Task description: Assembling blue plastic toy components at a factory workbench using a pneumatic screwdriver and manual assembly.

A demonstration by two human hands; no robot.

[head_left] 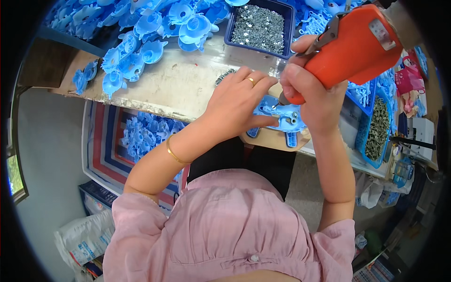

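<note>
My right hand (312,91) is wrapped around an orange-red power screwdriver (352,49), which slants down toward the left. Its tip meets a light-blue molded plastic part (284,113), though my fingers partly hide the contact. That part lies on a tan wooden board (277,142) at the table's near edge. From the left, my left hand (235,101) grips the same part, thumb along its near side and fingers over its far side. Metal fittings show on the part's right half. A small heap of screws (225,76) lies just beyond my left hand.
A navy tray (256,47) of screws stands on the table (176,75) behind my hands. Blue plastic shells (192,30) pile up at the far left. At right sits a blue basket (372,160) of metal pieces. Below left, a striped container (96,141) holds more blue parts.
</note>
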